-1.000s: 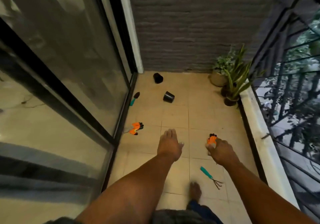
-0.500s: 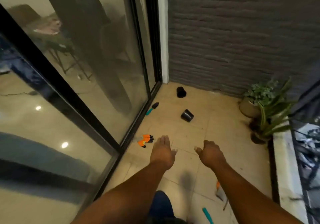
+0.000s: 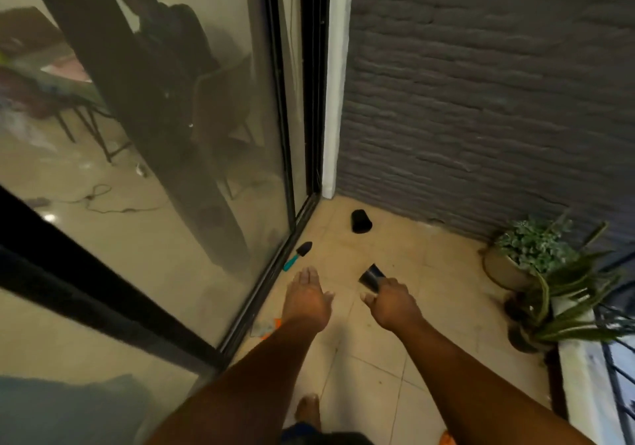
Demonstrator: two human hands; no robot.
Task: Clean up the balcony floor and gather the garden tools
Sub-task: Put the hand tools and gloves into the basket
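Garden tools lie scattered on the beige tiled balcony floor (image 3: 429, 307). A small trowel with a teal handle and black blade (image 3: 298, 255) sits far left, tucked against the black sliding-door track (image 3: 275, 272), likely nudged aside out of the walkway. One black plastic pot (image 3: 360, 221) lies tipped in the far corner; a second black pot on its side (image 3: 371, 275) shows just beyond the right hand (image 3: 391, 302), whose fingers are curled, though whether they grasp it I cannot tell. The left hand (image 3: 307, 298) is flat, fingers straight and together, holding nothing. Orange gloves (image 3: 269, 326) peek out beside the left forearm. Potted plants (image 3: 536, 266) crowd the right edge; open tiles run down the middle.
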